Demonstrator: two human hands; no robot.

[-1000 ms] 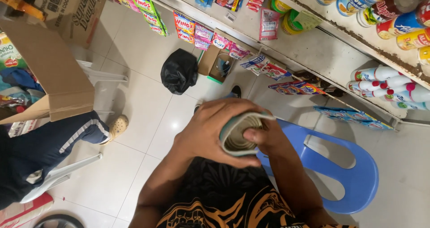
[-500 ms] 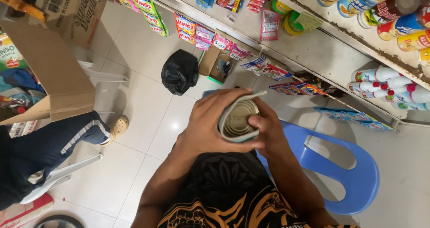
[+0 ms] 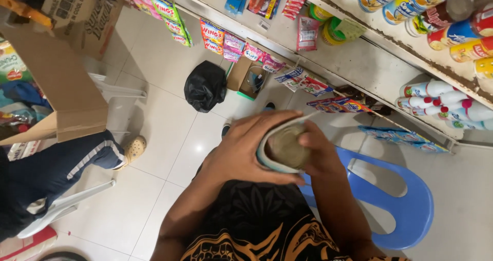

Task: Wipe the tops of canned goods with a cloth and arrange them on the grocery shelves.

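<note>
1. My left hand (image 3: 246, 150) wraps the side of a round can (image 3: 285, 147). Fingers curl over its top edge, clenched on it.
2. My right hand (image 3: 321, 156) grips the can's right side, thumb at the rim, so both hands are grasping the same can.
3. Change: half a second ago the open end faced the camera and the rings inside were clear. Now the can is tipped a bit and sits lower, and my hands cover more of it. The inside looks dull brown; contents can't be told.
4. The can is in mid air in front of my chest, above the blue plastic chair (image 3: 405, 204), touching nothing else.
5. It reads as turning the can in hand, not setting it down.
6. Black bag (image 3: 205, 85) on the floor far off, cardboard box (image 3: 67, 94) far left, shelf (image 3: 370, 61) of cans far right.
</note>
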